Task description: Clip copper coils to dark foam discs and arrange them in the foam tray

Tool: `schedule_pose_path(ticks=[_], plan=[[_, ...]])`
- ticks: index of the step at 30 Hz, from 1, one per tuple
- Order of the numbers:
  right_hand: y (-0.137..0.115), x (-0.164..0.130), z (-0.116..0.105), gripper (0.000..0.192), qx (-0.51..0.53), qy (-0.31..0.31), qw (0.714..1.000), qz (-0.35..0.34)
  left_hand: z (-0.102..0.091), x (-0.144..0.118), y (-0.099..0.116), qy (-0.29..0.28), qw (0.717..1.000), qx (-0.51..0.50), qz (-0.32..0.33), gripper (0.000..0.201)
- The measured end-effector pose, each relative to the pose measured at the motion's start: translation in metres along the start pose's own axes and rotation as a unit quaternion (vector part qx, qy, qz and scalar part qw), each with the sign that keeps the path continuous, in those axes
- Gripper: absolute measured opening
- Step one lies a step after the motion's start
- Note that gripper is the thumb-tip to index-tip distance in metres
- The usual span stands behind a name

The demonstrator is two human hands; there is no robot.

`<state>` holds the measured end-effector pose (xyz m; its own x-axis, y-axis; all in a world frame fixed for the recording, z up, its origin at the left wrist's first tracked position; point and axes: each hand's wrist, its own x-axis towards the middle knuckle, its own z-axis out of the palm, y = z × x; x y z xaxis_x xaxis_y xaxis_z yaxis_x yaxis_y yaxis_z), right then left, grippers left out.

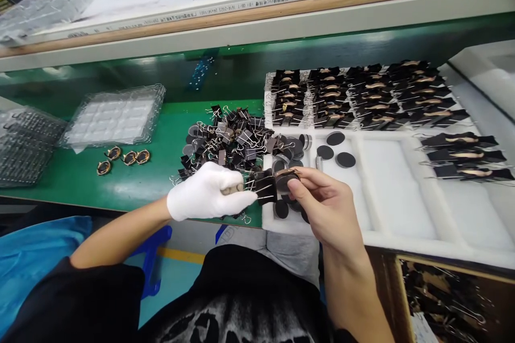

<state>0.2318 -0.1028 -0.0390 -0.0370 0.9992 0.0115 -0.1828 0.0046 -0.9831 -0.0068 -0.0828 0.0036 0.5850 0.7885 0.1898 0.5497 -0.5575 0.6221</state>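
My left hand (215,191), in a white glove, is closed on the wire handles of a black binder clip (266,186). The clip's jaw side faces my bare right hand (324,198), which pinches a dark round disc (285,182) with a thin brownish-gold part along its upper edge. Clip and disc meet or nearly meet; whether the jaws bite on it I cannot tell. Behind both hands lies a heap of loose binder clips (237,139). Loose black discs (346,159) lie on the white foam tray (364,142) close to my right hand.
Rows of clipped pieces (374,94) fill the tray's far compartments, with several more at right. Four-cornered clear plastic trays (115,115) stand on the green table (169,171) at left, near several gold-rimmed round pieces (129,158). A box of clips (454,300) sits lower right.
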Motion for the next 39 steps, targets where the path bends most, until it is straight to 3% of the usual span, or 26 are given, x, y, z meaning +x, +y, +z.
schedule_pose_path(ticks=[4,9,13,16,19,20,22,23,25,27,28,32,35,39], plan=[[0.001,-0.001,0.001,0.015,-0.007,0.01,1.0,0.017,0.004,-0.003,-0.001,-0.008,0.999,-0.024,-0.041,0.038],[0.005,-0.002,0.003,0.016,-0.014,-0.023,0.999,0.038,0.005,-0.006,-0.002,-0.033,0.996,-0.035,-0.075,0.042],[0.012,-0.001,0.007,0.02,-0.002,-0.012,0.998,0.057,0.006,-0.008,-0.002,-0.065,0.986,-0.04,-0.147,0.042],[0.014,-0.002,0.01,0.02,-0.005,-0.011,0.998,0.058,0.004,-0.01,0.002,-0.098,0.976,-0.037,-0.192,0.034],[0.011,-0.004,0.012,0.019,0.029,0.011,0.998,0.047,-0.007,-0.015,0.003,-0.13,0.976,-0.031,-0.172,0.02],[0.01,-0.004,0.013,0.019,0.064,0.024,0.996,0.05,-0.013,-0.018,0.0,-0.122,0.979,-0.02,-0.161,0.022],[0.007,-0.005,0.014,0.021,0.16,0.049,0.983,0.076,-0.028,-0.025,-0.011,-0.049,0.982,0.051,-0.175,0.03],[0.006,-0.004,0.013,0.023,0.208,0.056,0.972,0.099,-0.036,-0.029,-0.019,0.002,0.972,0.112,-0.208,0.035],[0.005,-0.004,0.013,0.027,0.279,0.065,0.948,0.14,-0.051,-0.038,-0.04,0.072,0.918,0.242,-0.306,0.044],[0.006,-0.005,0.014,0.027,0.307,0.072,0.935,0.161,-0.061,-0.045,-0.061,0.068,0.865,0.306,-0.393,0.051],[0.007,-0.005,0.015,0.026,0.309,0.073,0.934,0.167,-0.063,-0.048,-0.07,0.052,0.854,0.308,-0.417,0.053],[0.01,-0.007,0.022,0.027,0.29,0.058,0.938,0.179,-0.057,-0.053,-0.087,-0.018,0.872,0.247,-0.422,0.057],[0.01,-0.008,0.025,0.029,0.269,0.03,0.946,0.178,-0.057,-0.053,-0.09,-0.059,0.883,0.223,-0.409,0.045],[0.01,-0.01,0.022,0.026,0.238,0.013,0.955,0.175,-0.075,-0.058,-0.093,-0.017,0.89,0.208,-0.406,0.039]])
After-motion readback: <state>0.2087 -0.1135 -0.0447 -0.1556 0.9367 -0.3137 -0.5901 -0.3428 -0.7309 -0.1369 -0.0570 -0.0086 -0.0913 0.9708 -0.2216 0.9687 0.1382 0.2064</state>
